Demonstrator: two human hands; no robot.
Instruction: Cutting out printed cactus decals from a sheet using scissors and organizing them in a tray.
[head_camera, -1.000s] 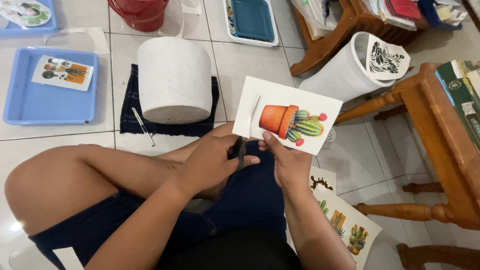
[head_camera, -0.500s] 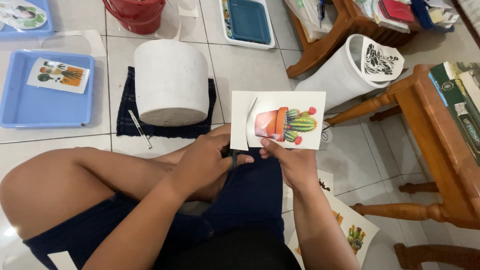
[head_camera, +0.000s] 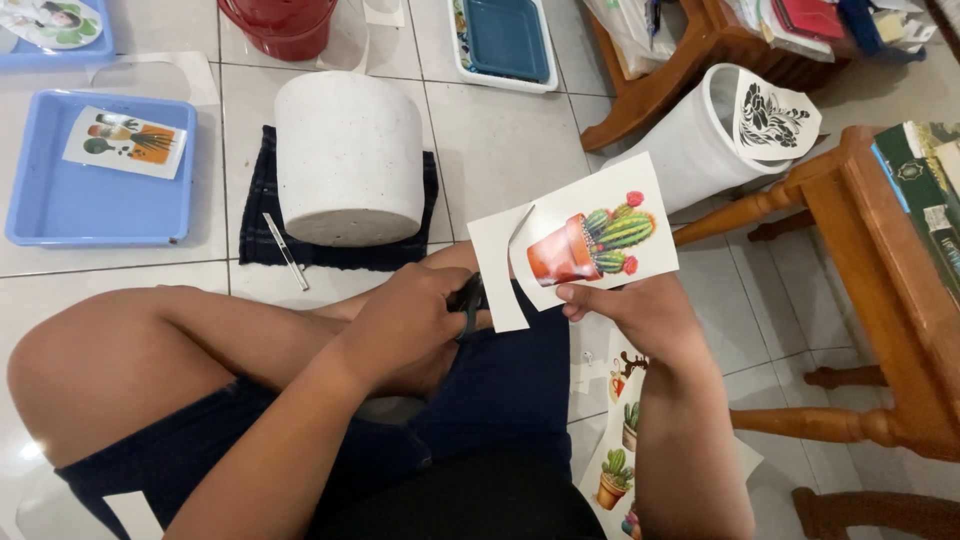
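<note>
My left hand (head_camera: 410, 325) is closed around black scissors (head_camera: 470, 297), whose blades sit in a cut through a white sheet. My right hand (head_camera: 635, 310) pinches the lower edge of that sheet, a cactus print (head_camera: 590, 240) showing an orange pot with green cactus and pink flowers. A strip of the sheet (head_camera: 498, 265) hangs partly cut loose at the left. I sit cross-legged on the tiled floor, with both hands over my lap.
A white upturned pot (head_camera: 348, 155) stands on a dark cloth (head_camera: 260, 215), a craft knife (head_camera: 286, 252) beside it. A blue tray (head_camera: 60, 205) with a print lies left. Another white pot (head_camera: 690, 145) lies on its side by a wooden table (head_camera: 880, 260). Cactus sheets (head_camera: 615, 450) lie by my right arm.
The cactus print has turned counterclockwise, its right side rising, and the cut strip at the left has lengthened. My right hand moved right along the lower edge.
</note>
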